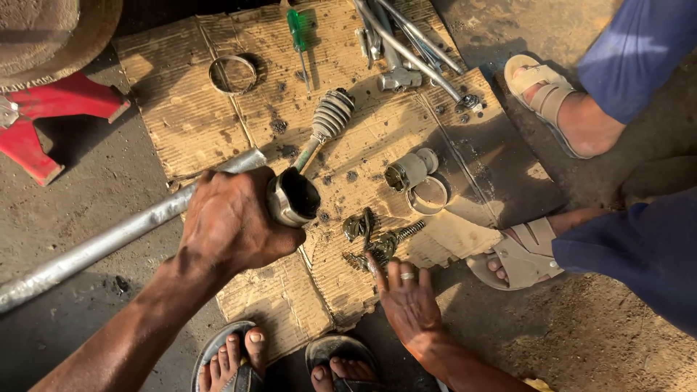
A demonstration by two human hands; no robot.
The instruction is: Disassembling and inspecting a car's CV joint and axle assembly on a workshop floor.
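Note:
My left hand is wrapped around the end of a long grey metal shaft, just behind its cup-shaped joint housing, whose dark open mouth faces up. My right hand, with a ring on one finger, lies flat with fingers apart at the near edge of the cardboard. Its fingertips touch or nearly touch a cluster of greasy small parts and a threaded bolt. It holds nothing.
On the cardboard lie a ribbed rubber boot on a thin rod, a green screwdriver, a metal ring, a short cylinder with a clamp ring, and long wrenches. A red stand stands left. Another person's sandalled feet are right.

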